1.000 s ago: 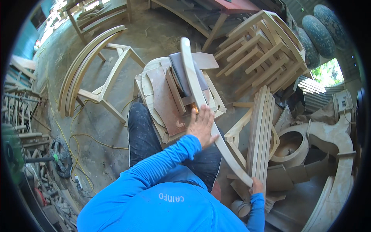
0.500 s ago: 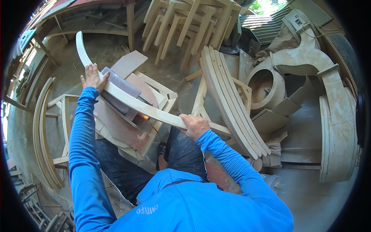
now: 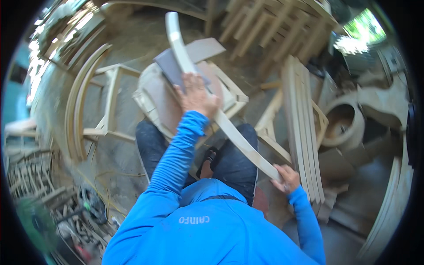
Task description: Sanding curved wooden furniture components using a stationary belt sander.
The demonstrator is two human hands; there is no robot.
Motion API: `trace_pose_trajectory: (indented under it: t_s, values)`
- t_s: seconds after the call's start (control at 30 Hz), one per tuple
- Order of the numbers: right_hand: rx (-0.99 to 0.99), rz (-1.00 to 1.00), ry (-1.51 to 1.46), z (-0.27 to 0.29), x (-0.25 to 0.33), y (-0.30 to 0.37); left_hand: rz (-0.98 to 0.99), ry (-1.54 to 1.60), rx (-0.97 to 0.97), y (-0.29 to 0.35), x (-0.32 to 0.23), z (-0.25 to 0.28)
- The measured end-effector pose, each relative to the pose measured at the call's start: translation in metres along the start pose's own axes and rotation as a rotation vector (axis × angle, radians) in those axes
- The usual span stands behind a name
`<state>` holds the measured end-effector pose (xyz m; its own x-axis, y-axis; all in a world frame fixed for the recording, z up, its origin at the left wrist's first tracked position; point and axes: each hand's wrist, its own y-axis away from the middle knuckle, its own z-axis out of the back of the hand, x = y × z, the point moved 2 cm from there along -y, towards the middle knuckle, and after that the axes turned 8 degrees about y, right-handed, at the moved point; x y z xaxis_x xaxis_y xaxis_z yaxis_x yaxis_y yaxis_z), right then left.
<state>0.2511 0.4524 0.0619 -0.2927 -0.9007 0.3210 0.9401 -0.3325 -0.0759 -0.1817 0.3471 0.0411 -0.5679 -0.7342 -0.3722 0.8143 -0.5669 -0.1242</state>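
A long, curved, pale wooden strip point(image 3: 240, 140) runs slantwise from the far side toward my right. My left hand point(image 3: 198, 96) lies palm down over its middle, gripping it from above with fingers forward. At the near end, my right hand point(image 3: 288, 177) is closed around the strip's tip. Beneath the strip's far half is a grey, flat-topped block point(image 3: 168, 66) that looks like a belt sander; my left hand and the strip partly cover it. It rests on boards point(image 3: 152, 88) atop a wooden frame point(image 3: 240, 98) in front of my knees.
Several similar curved strips point(image 3: 301, 128) lean on a wooden frame at my right. More curved strips point(image 3: 79, 101) stand by another frame point(image 3: 112, 99) at my left. Stacked wooden frames point(image 3: 282, 26) stand at the back. A yellowish cord point(image 3: 106, 187) trails over the floor.
The strip has swung to a steeper slant, its near end coming back toward me. My left hand has slid nearer its middle. The view has also shifted, with some blur.
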Motion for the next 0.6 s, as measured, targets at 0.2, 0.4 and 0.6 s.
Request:
trace_pose_trajectory:
  t_s: [0.2, 0.4, 0.6]
  values:
    - [-0.109, 0.098, -0.042, -0.025, 0.038, -0.093, -0.089, -0.196, -0.104, -0.109, 0.112, -0.016]
    - [-0.217, 0.076, -0.01, -0.04, 0.068, -0.166, -0.207, -0.199, -0.146, -0.221, 0.17, -0.026]
    - [-0.247, 0.069, -0.032, -0.055, 0.103, -0.239, -0.28, -0.093, -0.267, -0.306, 0.235, -0.024]
